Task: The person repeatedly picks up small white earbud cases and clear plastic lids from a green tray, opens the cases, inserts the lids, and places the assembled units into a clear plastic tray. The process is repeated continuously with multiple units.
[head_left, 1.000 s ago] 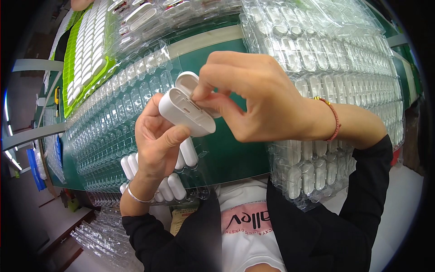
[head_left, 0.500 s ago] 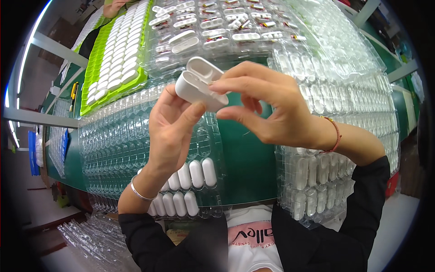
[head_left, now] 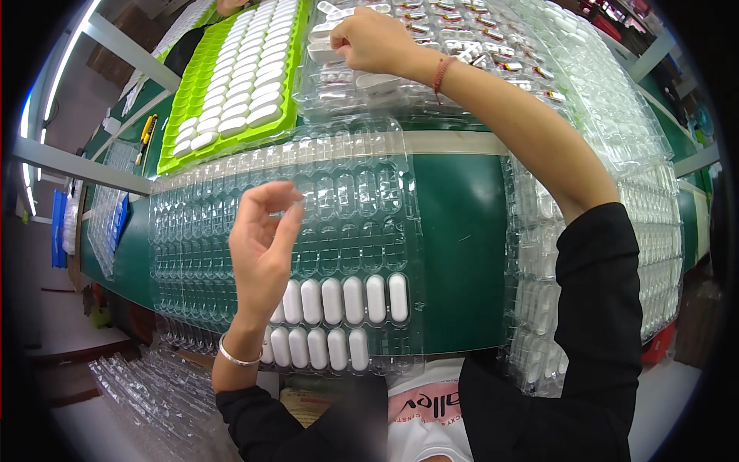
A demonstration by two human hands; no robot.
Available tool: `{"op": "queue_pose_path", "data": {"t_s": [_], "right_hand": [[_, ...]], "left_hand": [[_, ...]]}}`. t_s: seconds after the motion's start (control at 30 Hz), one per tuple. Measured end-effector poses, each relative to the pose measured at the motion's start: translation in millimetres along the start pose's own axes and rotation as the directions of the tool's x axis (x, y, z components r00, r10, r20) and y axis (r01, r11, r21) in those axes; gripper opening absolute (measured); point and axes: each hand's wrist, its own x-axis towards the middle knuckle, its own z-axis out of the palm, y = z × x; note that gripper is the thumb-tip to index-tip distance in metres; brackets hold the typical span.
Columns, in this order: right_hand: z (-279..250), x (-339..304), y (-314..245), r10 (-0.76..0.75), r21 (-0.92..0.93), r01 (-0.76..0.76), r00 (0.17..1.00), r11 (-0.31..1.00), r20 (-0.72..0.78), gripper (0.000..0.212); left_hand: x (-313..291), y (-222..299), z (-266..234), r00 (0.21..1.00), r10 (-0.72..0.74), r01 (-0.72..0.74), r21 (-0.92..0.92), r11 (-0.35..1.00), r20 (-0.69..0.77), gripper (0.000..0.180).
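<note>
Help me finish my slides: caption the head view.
Right hand over a parts tray, empty left hand above a clear plastic tray holding white cases.

The left hand (head_left: 260,242) is hovering half-curled, thumb (head_left: 287,227) near the fingertips; the right forearm (head_left: 523,115) is slanting forward and leftward, the right hand (head_left: 377,45) bending its fingers.

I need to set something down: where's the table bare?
The green tabletop is bare between the clear tray near the left hand and the clear trays at right. Crowded beyond: the lime tray of white cases and the parts tray under the right hand.
</note>
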Motion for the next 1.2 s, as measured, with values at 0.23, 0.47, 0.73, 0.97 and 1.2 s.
{"op": "queue_pose_path", "data": {"t_s": [0.23,0.47,0.73,0.97,1.2], "right_hand": [[32,8,8,0.029,0.037,-0.035,0.989,0.999,0.148,0.014],[-34,3,15,-0.003,0.233,-0.016,0.997,0.972,0.079,0.017],[-208,-134,1,0.082,0.230,-0.131,0.974,0.964,0.211,0.016],[-350,-304,35,0.430,0.205,-0.798,0.499,0.567,0.752,0.025],[-432,-480,174,0.819,-0.407,-0.819,0.522,0.404,-0.239,0.022]], "left_hand": [[-71,7,-42,0.991,-0.099,0.134,0.658,0.741,-0.090,0.012],[-104,-16,-30,0.986,-0.046,0.167,0.894,0.415,-0.163,0.023],[-92,5,-10,0.944,0.253,0.057,0.858,0.511,-0.214,0.035],[-51,32,42,0.950,0.233,-0.297,0.363,0.883,0.210,0.027],[-18,72,116,0.826,0.355,-0.489,0.246,0.837,0.437,0.026]]}}
